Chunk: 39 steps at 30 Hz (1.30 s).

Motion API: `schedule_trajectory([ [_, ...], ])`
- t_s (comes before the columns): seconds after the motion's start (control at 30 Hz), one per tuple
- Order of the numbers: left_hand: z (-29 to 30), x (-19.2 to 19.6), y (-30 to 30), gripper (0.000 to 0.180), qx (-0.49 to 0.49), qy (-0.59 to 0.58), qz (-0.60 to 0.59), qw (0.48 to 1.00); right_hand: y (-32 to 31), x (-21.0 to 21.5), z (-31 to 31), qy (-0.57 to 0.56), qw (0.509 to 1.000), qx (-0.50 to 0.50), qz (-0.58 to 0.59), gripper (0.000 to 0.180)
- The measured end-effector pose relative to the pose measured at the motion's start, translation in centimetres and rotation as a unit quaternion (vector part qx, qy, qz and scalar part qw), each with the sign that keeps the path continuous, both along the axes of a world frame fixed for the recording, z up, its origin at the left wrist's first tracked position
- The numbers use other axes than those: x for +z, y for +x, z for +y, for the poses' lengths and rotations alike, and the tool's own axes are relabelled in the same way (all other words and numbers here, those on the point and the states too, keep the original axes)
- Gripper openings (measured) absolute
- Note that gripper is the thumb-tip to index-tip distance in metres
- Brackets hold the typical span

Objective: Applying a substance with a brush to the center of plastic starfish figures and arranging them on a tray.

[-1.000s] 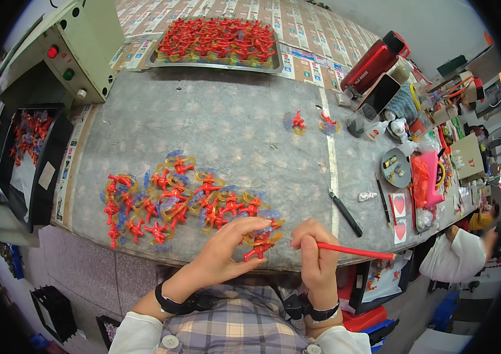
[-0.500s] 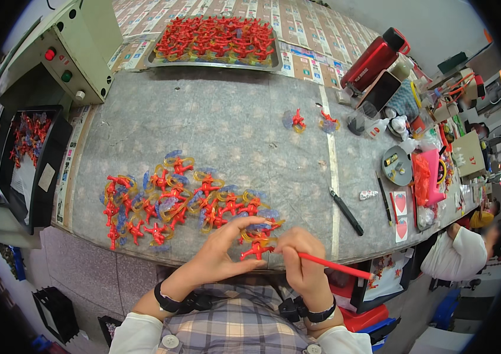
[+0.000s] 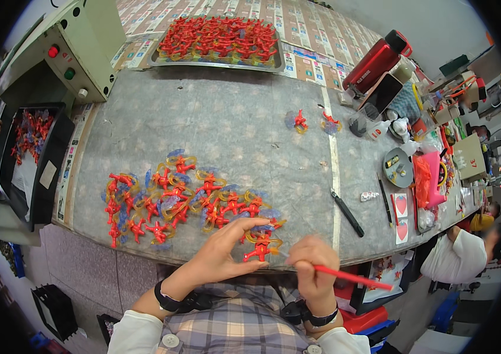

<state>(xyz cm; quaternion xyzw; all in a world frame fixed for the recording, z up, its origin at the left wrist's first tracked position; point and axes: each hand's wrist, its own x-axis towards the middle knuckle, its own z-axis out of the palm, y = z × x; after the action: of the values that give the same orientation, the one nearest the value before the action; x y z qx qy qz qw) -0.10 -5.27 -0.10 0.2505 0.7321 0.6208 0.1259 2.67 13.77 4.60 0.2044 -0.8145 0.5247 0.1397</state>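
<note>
My left hand (image 3: 222,251) curves around a small red plastic figure (image 3: 256,252) with yellow and blue translucent parts. The figure sits at the table's near edge, between the thumb and index finger. In my right hand (image 3: 314,264) is a slim red-handled brush (image 3: 354,277), its handle slanting down to the right. The brush's thin pale tip lies just right of the figure, slightly apart from it; motion blurs the fingers. Several more red figures (image 3: 174,194) are spread in a cluster to the left of my hands.
A metal tray (image 3: 215,66) full of figures stands at the back. On the far left are a machine with buttons (image 3: 88,53) and a black bin (image 3: 47,165). Two figures lie apart near the red flask (image 3: 377,59). A utility knife (image 3: 346,213) and a small grey dish (image 3: 398,168) lie rightward.
My right hand has drawn back to the right with the brush, away from the figure, uncovering the brush's tip. My left hand stays around the figure.
</note>
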Motion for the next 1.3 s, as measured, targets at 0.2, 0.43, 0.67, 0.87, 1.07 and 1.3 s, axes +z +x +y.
schedule_trajectory([
  [0.2, 0.1, 0.1, -0.1, 0.063, 0.002, -0.029, 0.027, 0.999, -0.4, -0.1, -0.4, 0.018, 0.999, 0.032, -0.027, 0.014],
  [0.43, 0.3, -0.1, 0.0, 0.061, 0.014, -0.030, 0.048, 0.998, -0.2, -0.3, 0.5, 0.073, 0.997, -0.007, -0.022, 0.019],
  [0.67, 2.1, 0.0, -1.3, 0.060, 0.010, -0.079, 0.169, 0.982, -2.2, 3.7, 6.9, 0.036, 0.970, -0.233, 0.061, 0.016],
  [0.87, 4.6, -1.6, -1.4, 0.057, 0.017, -0.238, 0.304, 0.922, -13.8, 6.1, 7.8, 0.060, 0.972, -0.200, -0.107, 0.019],
  [1.07, 5.8, -2.6, -1.0, 0.058, 0.066, -0.308, 0.345, 0.884, -23.0, -3.8, 12.3, 0.491, 0.845, -0.200, -0.073, 0.014],
  [1.3, 5.6, -2.0, -1.2, 0.072, 0.051, -0.302, 0.313, 0.899, -20.5, -2.2, 11.6, 0.459, 0.876, -0.144, -0.031, 0.015],
])
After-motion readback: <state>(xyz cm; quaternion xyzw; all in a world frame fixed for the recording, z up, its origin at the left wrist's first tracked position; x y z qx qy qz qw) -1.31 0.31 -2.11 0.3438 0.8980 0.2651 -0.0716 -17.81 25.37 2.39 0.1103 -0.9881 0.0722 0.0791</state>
